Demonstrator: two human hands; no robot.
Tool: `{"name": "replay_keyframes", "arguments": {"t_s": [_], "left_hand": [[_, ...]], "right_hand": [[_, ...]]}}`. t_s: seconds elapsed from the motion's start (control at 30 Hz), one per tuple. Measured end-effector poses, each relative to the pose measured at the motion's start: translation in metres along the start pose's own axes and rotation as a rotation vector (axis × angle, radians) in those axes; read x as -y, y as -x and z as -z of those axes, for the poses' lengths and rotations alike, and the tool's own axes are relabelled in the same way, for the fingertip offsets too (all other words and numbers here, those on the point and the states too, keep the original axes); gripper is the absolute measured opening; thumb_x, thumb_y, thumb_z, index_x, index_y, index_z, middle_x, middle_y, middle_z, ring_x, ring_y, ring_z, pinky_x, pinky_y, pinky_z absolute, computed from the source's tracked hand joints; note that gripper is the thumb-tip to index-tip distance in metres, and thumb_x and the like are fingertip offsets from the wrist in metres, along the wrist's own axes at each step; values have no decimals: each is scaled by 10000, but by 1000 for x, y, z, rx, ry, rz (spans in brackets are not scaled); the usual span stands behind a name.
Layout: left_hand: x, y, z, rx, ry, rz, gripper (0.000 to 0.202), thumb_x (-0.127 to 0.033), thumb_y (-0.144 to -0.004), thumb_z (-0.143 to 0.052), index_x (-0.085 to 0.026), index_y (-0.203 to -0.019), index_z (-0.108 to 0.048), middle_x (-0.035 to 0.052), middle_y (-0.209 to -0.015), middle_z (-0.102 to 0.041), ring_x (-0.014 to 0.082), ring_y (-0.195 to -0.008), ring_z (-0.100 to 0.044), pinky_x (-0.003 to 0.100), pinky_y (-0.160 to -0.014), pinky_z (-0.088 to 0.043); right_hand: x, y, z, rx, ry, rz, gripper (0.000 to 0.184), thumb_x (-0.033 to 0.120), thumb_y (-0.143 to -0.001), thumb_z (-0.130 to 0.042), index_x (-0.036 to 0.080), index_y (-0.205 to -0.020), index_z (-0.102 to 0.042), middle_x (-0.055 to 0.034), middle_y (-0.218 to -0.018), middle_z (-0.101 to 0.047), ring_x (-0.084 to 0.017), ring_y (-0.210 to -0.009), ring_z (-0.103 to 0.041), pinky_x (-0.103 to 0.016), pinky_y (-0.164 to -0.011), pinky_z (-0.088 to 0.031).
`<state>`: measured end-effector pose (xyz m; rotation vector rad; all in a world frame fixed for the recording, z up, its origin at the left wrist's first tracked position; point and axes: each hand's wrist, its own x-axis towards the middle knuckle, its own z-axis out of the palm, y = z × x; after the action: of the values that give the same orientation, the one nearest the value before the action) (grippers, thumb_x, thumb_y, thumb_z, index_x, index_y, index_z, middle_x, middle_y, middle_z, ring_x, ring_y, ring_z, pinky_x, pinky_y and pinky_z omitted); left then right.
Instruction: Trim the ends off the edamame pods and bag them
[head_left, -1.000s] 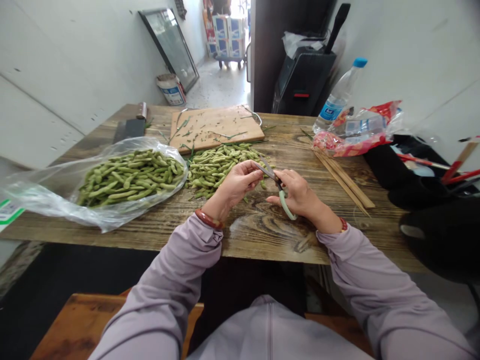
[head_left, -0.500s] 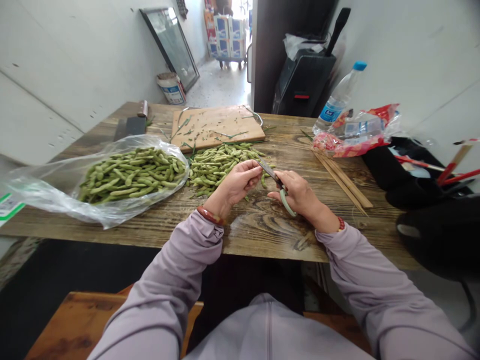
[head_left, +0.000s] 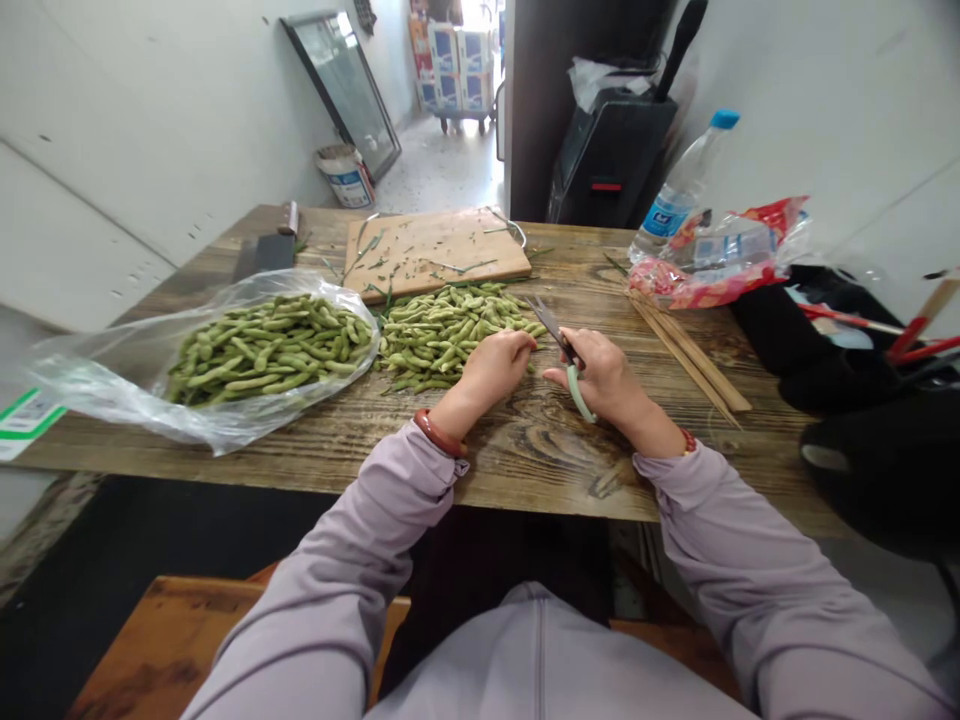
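My right hand is wrapped round a pair of scissors with pale green handles; the slightly parted blades point up and left. My left hand is closed, back upward, at the right front edge of a loose pile of green soybean pods. Its fingertips are turned down and away, so anything between them is hidden. To the left, more green pods lie in an open clear plastic bag.
A wooden cutting board with green scraps lies behind the pile. At right are wooden sticks, a water bottle, a red-and-clear wrapper and a black bag. The wooden table's front edge runs below my hands.
My left hand has turned palm-down and moved slightly right, away from the scissor blades. The scissors, near its fingertips before, now sit apart from them with their blades parted.
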<state>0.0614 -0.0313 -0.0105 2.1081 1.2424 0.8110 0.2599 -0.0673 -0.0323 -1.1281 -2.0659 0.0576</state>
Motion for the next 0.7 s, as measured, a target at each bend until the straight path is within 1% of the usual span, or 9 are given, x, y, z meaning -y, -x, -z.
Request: {"name": "replay_keyframes", "arguments": {"t_s": [0.1,0.2,0.27,0.33,0.43,0.53,0.57,0.63,0.7], "left_hand": [[-2,3,-1,95,-282,-33,207,-242,-928,-546,-183,-958,-742,114,-984,-723,234,-911,-660,312,-801,-470],[-3,6,1,162,-412,-28,217,-306,-951,-538,-185,-920,-716,111,-952,-720,236,-894,-661,303,-746,-441],[-3,6,2,178,-446,-33,254,-346,-964,-525,-184,-857,-690,109,-907,-711,236,-857,-656,304,-712,-418],[-2,5,3,169,-440,-19,236,-355,-954,-548,-189,-838,-669,103,-876,-705,233,-815,-648,303,-687,-401],[-3,4,7,91,-426,61,175,-362,-911,-622,-194,-892,-666,97,-857,-706,234,-773,-640,303,-668,-394],[-6,5,13,30,-499,123,204,-389,-902,-636,-191,-882,-681,115,-868,-719,250,-799,-657,310,-672,-410],[-7,5,15,37,-537,133,229,-407,-903,-631,-190,-858,-689,122,-877,-725,256,-820,-667,312,-675,-418],[-10,6,19,94,-611,155,300,-462,-904,-620,-184,-829,-706,134,-897,-738,270,-856,-684,317,-683,-438],[-13,7,20,164,-656,177,341,-492,-902,-611,-173,-869,-727,141,-933,-749,284,-883,-697,326,-698,-461]], "right_hand": [[2,-1,1,1,8,2,595,633,-931,-543,166,-1299,-575,-135,-949,-691,-319,-882,-620,-482,-823,-524],[1,-1,0,-1,3,13,599,629,-934,-538,156,-1300,-573,-139,-948,-690,-320,-883,-623,-479,-820,-526],[1,-1,0,2,-4,12,601,631,-933,-537,160,-1306,-569,-140,-956,-690,-323,-889,-622,-481,-817,-526],[1,-1,-1,4,-5,7,603,636,-931,-535,166,-1307,-569,-139,-965,-689,-323,-898,-620,-481,-820,-525],[0,0,-1,3,-1,6,623,651,-922,-539,161,-1305,-573,-143,-976,-686,-327,-922,-618,-481,-831,-523],[0,0,-1,9,-3,4,633,647,-918,-547,152,-1313,-573,-152,-994,-684,-330,-946,-616,-481,-848,-519],[0,0,-1,11,-3,5,632,642,-919,-550,149,-1313,-573,-154,-997,-683,-330,-948,-616,-480,-852,-518],[-1,0,-1,15,-2,6,627,635,-922,-551,143,-1311,-574,-155,-991,-685,-327,-938,-616,-478,-848,-518],[-1,0,-1,24,1,3,621,635,-929,-541,145,-1308,-574,-149,-977,-688,-321,-911,-615,-475,-831,-519]]}}
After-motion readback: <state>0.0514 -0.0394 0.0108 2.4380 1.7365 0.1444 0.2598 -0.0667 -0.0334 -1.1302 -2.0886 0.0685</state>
